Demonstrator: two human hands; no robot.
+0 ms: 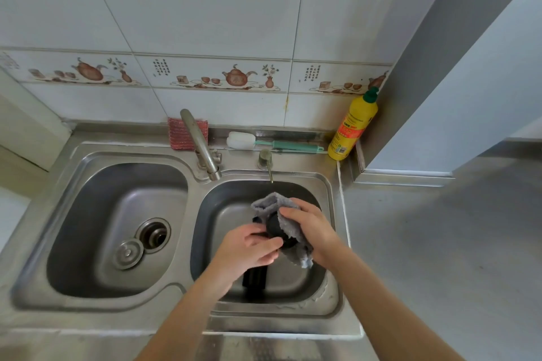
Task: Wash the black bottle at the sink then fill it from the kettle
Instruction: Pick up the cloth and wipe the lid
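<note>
Over the right basin of the steel double sink (pixel 330 184) I hold the black bottle (pixel 255 275). My left hand (pixel 246 249) grips its body from the left. My right hand (pixel 311 226) presses a grey cloth (pixel 271 205) around the bottle's top end, which faces up toward me. The bottle's lower end shows below my left hand; its middle is hidden by my fingers. No kettle is in view.
The tap (pixel 199 143) stands on the divider, with a smaller spout (pixel 267 161) to its right. Behind it lie a red scouring pad (pixel 179 135), a green-handled bottle brush (pixel 272 143) and a yellow detergent bottle (pixel 352 126). A loose plug (pixel 127 253) lies in the left basin.
</note>
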